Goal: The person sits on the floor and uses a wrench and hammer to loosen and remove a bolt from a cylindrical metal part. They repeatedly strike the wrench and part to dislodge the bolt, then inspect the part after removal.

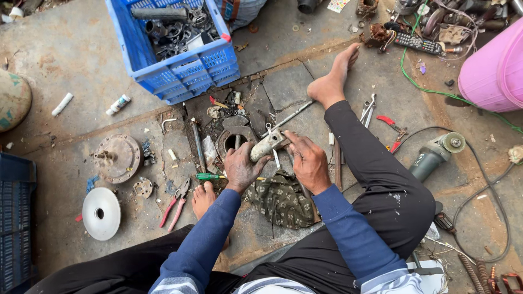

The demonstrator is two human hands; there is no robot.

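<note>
The grey metal fitting [268, 144] sits on the floor at centre frame, looking heavy, rigid and greasy, so best gripped around its thick barrel. The left hand [239, 167] clenches around that barrel at its 7 o'clock end; the right hand [308, 162], at 4 o'clock, presses curled fingers against it. A patterned cloth [282, 200] lies at 6 o'clock, red-handled pliers [175, 204] at 8 o'clock.

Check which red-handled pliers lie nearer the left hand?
The red-handled pliers left of the bare foot, near the left hand; the other red-handled pair lies beyond the outstretched leg.
</note>
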